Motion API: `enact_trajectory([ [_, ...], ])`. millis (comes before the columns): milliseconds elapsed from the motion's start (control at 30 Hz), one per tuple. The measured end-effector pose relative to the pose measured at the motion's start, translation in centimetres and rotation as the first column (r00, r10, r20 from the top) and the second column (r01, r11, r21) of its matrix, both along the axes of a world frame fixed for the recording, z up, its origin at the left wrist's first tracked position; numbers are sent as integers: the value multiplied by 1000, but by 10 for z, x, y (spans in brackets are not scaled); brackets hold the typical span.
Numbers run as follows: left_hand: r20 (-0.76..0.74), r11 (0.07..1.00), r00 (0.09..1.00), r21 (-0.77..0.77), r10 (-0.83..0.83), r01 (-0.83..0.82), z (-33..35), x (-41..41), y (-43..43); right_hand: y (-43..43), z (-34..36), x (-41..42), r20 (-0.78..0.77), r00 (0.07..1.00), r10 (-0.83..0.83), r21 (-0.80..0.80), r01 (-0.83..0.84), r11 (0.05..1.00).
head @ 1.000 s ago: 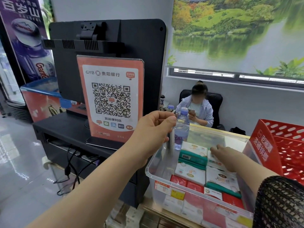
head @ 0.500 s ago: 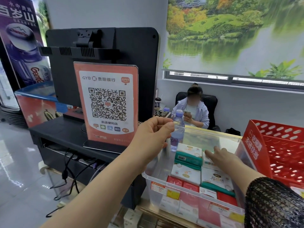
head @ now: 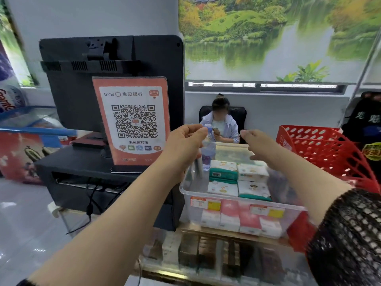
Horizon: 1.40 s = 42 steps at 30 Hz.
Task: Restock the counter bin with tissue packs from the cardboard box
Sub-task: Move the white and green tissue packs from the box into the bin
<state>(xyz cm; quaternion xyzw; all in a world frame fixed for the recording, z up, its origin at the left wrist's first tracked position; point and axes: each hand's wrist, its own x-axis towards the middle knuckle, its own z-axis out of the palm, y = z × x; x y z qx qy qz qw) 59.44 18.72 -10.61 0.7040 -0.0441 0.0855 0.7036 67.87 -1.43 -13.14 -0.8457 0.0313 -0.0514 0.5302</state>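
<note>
A clear plastic counter bin (head: 237, 204) stands on the glass counter. White-and-green tissue packs (head: 252, 172) lie on top inside it, with pink and red packs (head: 228, 215) below at the front wall. My left hand (head: 185, 145) is at the bin's far left corner, its fingers curled and seeming to pinch the rim there. Over the far right part of the bin hovers my right hand (head: 259, 145), fingers loosely straight and holding nothing. No cardboard box is in view.
A red perforated basket (head: 329, 153) stands right of the bin. A QR-code sign (head: 132, 120) and a black monitor (head: 111, 58) stand to the left. A water bottle (head: 208, 155) is just behind the bin, and a person (head: 220, 122) sits beyond the counter.
My right hand has lifted off the packs inside the bin and now hovers above its far right side. My left hand stays at the far left corner.
</note>
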Motion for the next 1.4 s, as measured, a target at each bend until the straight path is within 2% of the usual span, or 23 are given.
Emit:
enact_trajectory([
  [100,-24,999,999,-19,-41,40,-3,-16,8,24,3,-42,32,999,-24,225,16,974],
  [200,-69,995,994,-39,-90,87,-14,-36,15,47,-1,-79,65,997,-29,315,7,949],
  [433,-152,998,986,-37,-63,58,-49,-85,32,94,-21,-148,197,980,-32,329,-35,944],
  [500,-176,999,984,-29,-31,26,-62,-97,39,104,-31,-164,199,980,-22,395,-60,917],
  [667,-260,998,964,2,64,-65,-118,-131,54,123,-79,-201,215,973,79,381,-158,911],
  [733,-320,996,943,30,94,-89,-156,-145,58,127,-116,-217,210,969,132,327,-197,924],
  [900,-450,982,873,81,188,-170,-279,-166,65,126,-236,-246,34,976,217,260,-218,941],
  [1100,-620,972,748,146,235,-184,-450,-167,80,127,-393,-255,-205,953,222,187,-185,965],
  [1400,-756,950,575,259,313,-176,-667,-134,104,152,-597,-235,-336,932,138,233,-60,971],
])
